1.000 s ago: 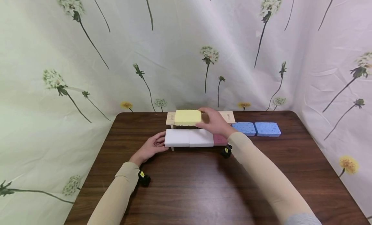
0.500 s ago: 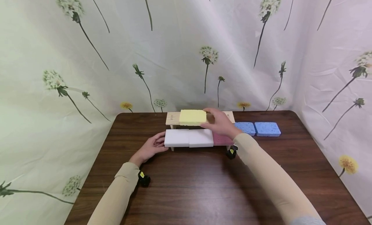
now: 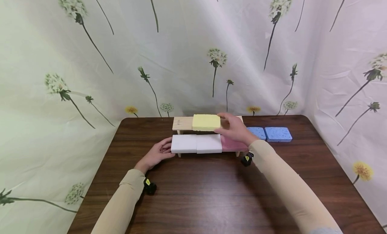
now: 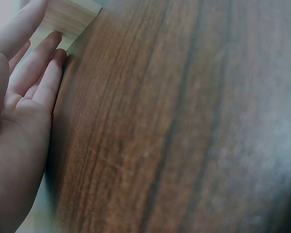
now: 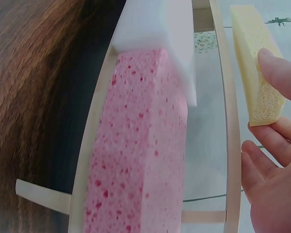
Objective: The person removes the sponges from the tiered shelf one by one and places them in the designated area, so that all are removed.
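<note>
Yellow sponge (image 3: pixel 206 122): shifted rightward with right hand (image 3: pixel 237 129), whose thumb and fingers pinch its right end; on or just above upper tier of wooden shelf (image 3: pixel 182 123). Probably light, soft, non-slip; best held lightly by opposite edges. Left hand (image 3: pixel 155 155): relaxed, beside white block (image 3: pixel 183 144).

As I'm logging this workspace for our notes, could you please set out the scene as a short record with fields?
Right hand: pinches the right end of the yellow sponge
Position of yellow sponge: over the rear board; whether it touches is unclear
Left hand: fingers extended, at the outer end of the left white block
Front row, left to right: left white block, right white block, pink sponge
Blue sponges: two, side by side on the table
</note>
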`<action>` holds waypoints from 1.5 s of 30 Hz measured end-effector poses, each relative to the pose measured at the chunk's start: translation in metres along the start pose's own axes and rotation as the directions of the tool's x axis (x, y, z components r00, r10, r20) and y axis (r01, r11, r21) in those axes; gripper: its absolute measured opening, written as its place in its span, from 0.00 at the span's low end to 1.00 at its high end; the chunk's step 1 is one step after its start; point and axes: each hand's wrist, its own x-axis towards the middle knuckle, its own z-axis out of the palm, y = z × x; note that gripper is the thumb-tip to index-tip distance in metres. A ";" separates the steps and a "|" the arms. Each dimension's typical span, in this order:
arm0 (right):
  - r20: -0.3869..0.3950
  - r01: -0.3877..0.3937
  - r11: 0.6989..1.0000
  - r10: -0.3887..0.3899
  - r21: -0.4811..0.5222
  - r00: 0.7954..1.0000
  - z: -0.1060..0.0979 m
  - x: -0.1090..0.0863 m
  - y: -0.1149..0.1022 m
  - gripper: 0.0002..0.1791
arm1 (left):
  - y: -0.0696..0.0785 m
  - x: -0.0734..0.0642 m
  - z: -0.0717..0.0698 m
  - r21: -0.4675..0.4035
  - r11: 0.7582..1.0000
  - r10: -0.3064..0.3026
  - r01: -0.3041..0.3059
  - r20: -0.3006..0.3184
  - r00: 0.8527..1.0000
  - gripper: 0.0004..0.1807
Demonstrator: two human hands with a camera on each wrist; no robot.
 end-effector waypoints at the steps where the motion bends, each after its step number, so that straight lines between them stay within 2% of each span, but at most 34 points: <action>1: -0.002 0.002 1.000 -0.002 0.004 1.000 -0.001 -0.001 0.001 0.41 | 0.000 0.000 0.000 0.004 1.000 -0.001 0.001 0.000 1.000 0.45; 15: -0.026 -0.022 1.000 0.022 0.010 0.999 -0.010 -0.012 0.010 0.38 | -0.002 0.002 -0.001 -0.019 1.000 0.000 0.000 0.009 1.000 0.46; 32: -0.056 -0.054 0.998 0.055 0.014 0.997 -0.022 -0.022 0.018 0.39 | -0.002 0.003 -0.001 -0.006 1.000 -0.013 0.013 0.005 1.000 0.46; 39: -0.052 -0.081 0.996 0.083 0.044 0.995 -0.029 -0.028 0.022 0.39 | -0.001 0.003 -0.002 -0.010 1.000 -0.015 0.015 0.006 1.000 0.46; 45: -0.057 -0.071 0.996 0.074 0.049 0.996 -0.034 -0.031 0.028 0.38 | -0.002 0.004 -0.001 -0.018 1.000 -0.017 0.017 0.009 1.000 0.46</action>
